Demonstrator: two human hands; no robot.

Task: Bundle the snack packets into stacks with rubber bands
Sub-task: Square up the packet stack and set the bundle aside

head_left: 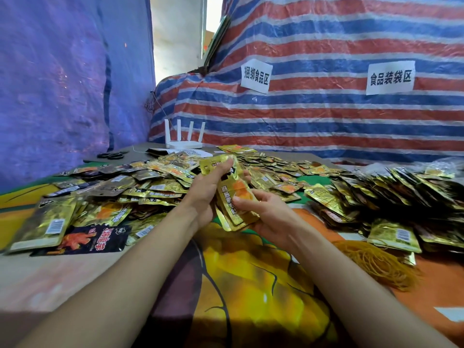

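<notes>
White router (184,144), perhaps scissors (111,155), striped tarp (326,121)

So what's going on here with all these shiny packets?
A person holds a small stack of gold foil snack packets between the left hand and the right hand. Many loose gold packets cover the cloth-covered table beyond. A heap of thin orange rubber bands lies to the right, untouched; no band shows on the stack.
</notes>
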